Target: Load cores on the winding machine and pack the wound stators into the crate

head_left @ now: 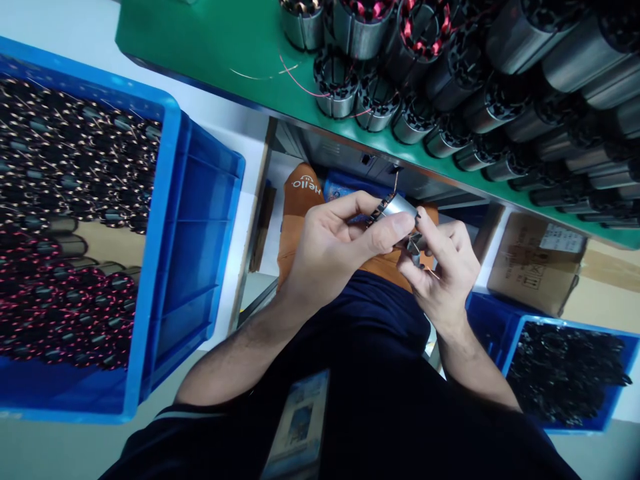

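A motor stator (397, 208), a silvery metal cylinder with a black slotted end and a copper-coloured wire sticking up, is held above my lap. My left hand (333, 250) is closed around it, thumb on the metal wall and fingers behind. At the stator's right end, my right hand (445, 263) is closed, its index fingertip at the rim. Between its thumb and fingers sits a small shiny metal tool (414, 248), whose kind I cannot make out. A thin wire end shows beside the thumb.
Many stators (373, 103) stand on the green table (200, 47) ahead, some with pink windings. At left, a blue crate (185, 227) holds wound stators. At right are a cardboard box (535, 263) and a blue bin (515, 340) of black parts.
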A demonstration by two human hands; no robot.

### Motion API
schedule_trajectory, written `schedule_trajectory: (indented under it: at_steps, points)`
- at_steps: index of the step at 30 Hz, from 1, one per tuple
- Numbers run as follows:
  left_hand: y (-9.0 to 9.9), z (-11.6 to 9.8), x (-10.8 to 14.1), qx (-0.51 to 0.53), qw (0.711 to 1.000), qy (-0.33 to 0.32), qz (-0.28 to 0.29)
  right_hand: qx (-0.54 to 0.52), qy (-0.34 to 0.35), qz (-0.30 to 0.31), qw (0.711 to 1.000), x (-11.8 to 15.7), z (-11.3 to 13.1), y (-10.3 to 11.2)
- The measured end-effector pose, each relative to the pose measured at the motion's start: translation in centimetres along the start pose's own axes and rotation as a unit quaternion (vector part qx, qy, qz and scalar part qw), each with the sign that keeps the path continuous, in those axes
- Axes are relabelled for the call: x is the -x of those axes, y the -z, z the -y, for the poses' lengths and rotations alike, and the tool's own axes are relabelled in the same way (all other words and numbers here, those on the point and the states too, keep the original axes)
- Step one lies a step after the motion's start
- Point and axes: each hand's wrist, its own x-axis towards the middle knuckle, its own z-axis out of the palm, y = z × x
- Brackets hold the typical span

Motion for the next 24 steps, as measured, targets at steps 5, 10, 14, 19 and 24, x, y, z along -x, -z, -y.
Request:
schedule_trajectory:
  at_steps: [5,10,14,19,24]
  points:
    - [0.1,1.6,-0.7,0.002,0.999,-0.013,-0.04,-0.007,-0.035,0.063,0.997,-0.5,-0.5,0.1]
    - [4.2,1.8,-0.3,-0.036,0.986,-0.041,-0.16,-0.018,-0.089,0.175,0.98,-0.6,-2.3,0.1]
    - [12.8,-2.2,4.9,-0.211,0.94,-0.143,-0.229,-0.003,-0.061,0.208,0.976,0.2,-5.0,-0.2]
    - [23.1,-8.5,12.6,-0.622,0.673,-0.148,-0.371,0.003,-0.069,0.234,0.97,0.5,-6.9,-1.0]
    - [29.9,-9.6,13.7,-0.72,0.594,0.059,-0.354,0.004,-0.13,0.249,0.96,0.2,-6.3,-1.4]
